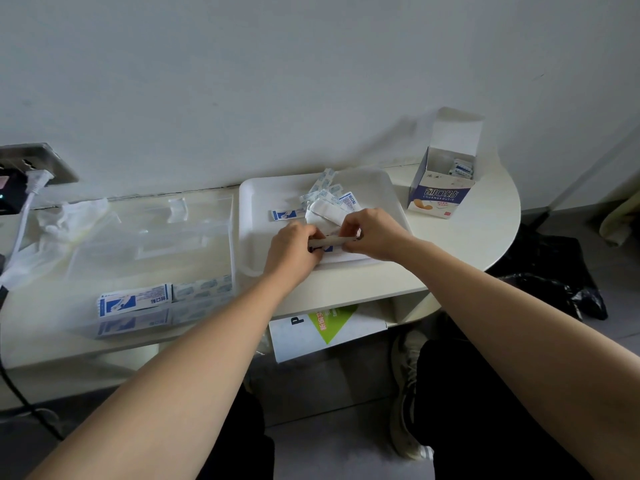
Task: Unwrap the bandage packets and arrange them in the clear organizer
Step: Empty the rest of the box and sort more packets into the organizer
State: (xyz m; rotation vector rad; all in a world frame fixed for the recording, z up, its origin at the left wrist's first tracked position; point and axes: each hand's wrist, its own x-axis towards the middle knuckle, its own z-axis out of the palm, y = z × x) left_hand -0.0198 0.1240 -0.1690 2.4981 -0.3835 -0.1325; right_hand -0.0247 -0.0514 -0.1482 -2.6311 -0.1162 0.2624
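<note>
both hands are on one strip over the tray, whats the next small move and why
Probably pull the ends apart to open it: the left hand and right hand each pinch an end of the bandage strip above the white tray.

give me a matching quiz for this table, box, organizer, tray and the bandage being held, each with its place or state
Things:
1. box
2. organizer
3. tray
4. bandage

Places or states:
a. left of the tray, packets stacked at its near end
b. pinched between left hand and right hand
c. far right, lid open
d. middle of the table, loose packets on it

Pairs: 1-c, 2-a, 3-d, 4-b
</note>
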